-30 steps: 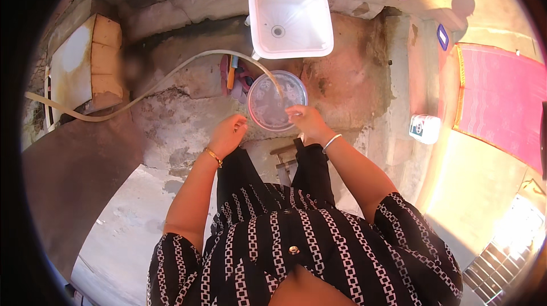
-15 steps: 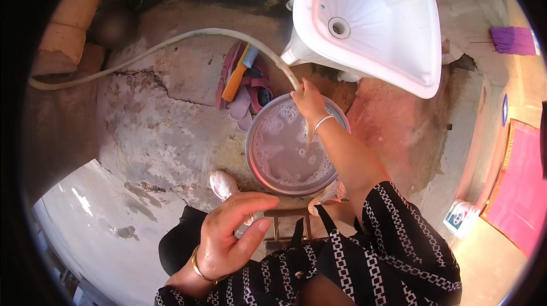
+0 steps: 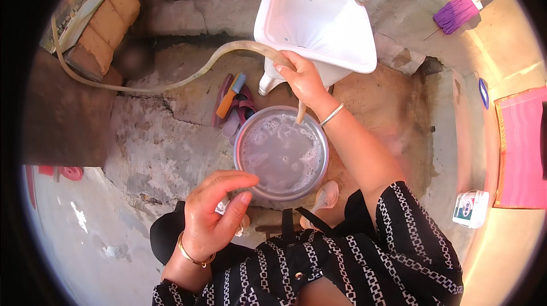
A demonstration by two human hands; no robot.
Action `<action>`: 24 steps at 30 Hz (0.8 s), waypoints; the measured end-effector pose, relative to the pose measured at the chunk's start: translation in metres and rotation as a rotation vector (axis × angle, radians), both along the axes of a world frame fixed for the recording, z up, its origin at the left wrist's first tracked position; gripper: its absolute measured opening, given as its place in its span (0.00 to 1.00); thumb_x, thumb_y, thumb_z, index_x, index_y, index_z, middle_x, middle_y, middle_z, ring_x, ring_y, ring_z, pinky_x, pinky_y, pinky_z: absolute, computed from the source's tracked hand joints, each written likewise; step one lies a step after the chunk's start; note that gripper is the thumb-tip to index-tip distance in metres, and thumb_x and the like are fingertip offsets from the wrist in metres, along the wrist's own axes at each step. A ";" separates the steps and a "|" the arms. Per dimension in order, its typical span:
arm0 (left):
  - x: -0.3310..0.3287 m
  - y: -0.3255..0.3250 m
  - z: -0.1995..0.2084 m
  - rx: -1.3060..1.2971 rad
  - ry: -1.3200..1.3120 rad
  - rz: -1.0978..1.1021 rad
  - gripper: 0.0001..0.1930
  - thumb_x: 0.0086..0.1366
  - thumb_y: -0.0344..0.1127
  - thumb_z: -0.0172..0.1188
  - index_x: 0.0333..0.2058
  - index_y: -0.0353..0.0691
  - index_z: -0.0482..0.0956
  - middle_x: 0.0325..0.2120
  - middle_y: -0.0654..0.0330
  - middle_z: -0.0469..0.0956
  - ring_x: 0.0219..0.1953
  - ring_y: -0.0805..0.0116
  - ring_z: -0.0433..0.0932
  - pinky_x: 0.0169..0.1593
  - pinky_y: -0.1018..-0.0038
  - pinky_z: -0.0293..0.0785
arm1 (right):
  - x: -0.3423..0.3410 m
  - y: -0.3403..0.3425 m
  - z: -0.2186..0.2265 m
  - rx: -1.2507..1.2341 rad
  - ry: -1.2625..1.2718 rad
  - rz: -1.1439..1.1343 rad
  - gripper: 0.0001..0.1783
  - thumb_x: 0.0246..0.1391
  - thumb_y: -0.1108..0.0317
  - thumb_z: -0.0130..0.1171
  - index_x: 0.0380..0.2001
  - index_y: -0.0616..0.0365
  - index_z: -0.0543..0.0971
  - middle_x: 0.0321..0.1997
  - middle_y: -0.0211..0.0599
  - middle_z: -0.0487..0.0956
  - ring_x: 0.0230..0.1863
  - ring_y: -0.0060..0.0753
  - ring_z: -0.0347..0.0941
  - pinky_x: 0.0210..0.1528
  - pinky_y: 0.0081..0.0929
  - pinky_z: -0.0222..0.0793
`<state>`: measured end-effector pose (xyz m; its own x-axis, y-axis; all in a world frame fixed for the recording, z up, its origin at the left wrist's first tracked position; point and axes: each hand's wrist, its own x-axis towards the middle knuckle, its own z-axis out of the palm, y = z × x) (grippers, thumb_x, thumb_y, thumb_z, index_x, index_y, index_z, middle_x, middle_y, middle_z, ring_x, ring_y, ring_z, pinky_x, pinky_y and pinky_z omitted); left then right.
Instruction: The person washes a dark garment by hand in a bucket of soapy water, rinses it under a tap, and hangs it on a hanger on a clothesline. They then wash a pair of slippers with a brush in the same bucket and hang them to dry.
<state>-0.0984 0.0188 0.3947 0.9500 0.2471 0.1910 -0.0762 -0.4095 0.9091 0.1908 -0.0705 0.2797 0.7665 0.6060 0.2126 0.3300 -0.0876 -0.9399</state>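
Lower middle of the frame, nearest: black sleeve with white chain pattern, soft cloth. Just above, at lower left of centre, left hand (image 3: 213, 217) with a gold bangle at the wrist, fingers curled loosely, thumb and forefinger nearly meeting over something small and pale; hard to tell what, or whether truly gripped. Hand hovering just beside the near rim of the metal basin (image 3: 281, 153), perhaps touching, not certain.

Centre of the frame: basin round, shallow, of thin grey metal, full almost to the rim with cloudy, bubbling water. Probably heavy now and ready to slop; better taken by the rim at two opposite sides and kept level. Rim likely wet and slippery.

Above centre: right hand (image 3: 302, 78), silver bangle at the wrist, fingers closed around the end of the hose (image 3: 228, 55), nozzle end pointing down into the basin. Hose translucent, yellowish, soft and bendable, running in a long curve to the upper left. Light in itself, likely to wriggle under water pressure; firm grip near the end seems wise.

Left of the basin: sandals (image 3: 233, 106), pink and orange, on cracked rough concrete floor (image 3: 159, 146). Upper centre: white basin-shaped sink (image 3: 319, 21), smooth, hard. Upper left: bricks (image 3: 108, 27). Upper right: purple broom (image 3: 456, 12).
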 end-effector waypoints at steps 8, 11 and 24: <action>0.013 -0.002 -0.005 0.051 0.019 -0.061 0.11 0.55 0.21 0.57 0.38 0.35 0.78 0.36 0.53 0.79 0.40 0.58 0.78 0.43 0.71 0.73 | 0.099 0.005 0.195 0.193 -0.105 0.285 0.15 0.56 0.73 0.54 0.48 0.64 0.74 0.41 0.29 0.76 0.43 0.20 0.68 0.49 0.20 0.63; 0.014 0.004 -0.004 0.041 0.064 -0.035 0.10 0.55 0.21 0.57 0.37 0.34 0.78 0.36 0.53 0.80 0.40 0.59 0.78 0.44 0.71 0.73 | 0.142 0.023 0.205 0.218 -0.181 0.316 0.11 0.56 0.75 0.54 0.42 0.64 0.76 0.35 0.25 0.75 0.38 0.18 0.68 0.45 0.18 0.64; 0.072 0.037 -0.021 0.043 0.246 0.034 0.09 0.53 0.22 0.58 0.35 0.34 0.77 0.34 0.52 0.79 0.38 0.57 0.78 0.43 0.70 0.73 | 0.236 0.056 -0.003 -0.046 0.118 -0.019 0.17 0.56 0.69 0.55 0.49 0.61 0.73 0.45 0.31 0.76 0.49 0.24 0.68 0.57 0.23 0.59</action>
<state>-0.0260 0.0556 0.3736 0.9605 0.2761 -0.0340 0.1595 -0.4464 0.8805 0.4270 -0.0149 0.2771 0.7959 0.5983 0.0926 0.2153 -0.1368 -0.9669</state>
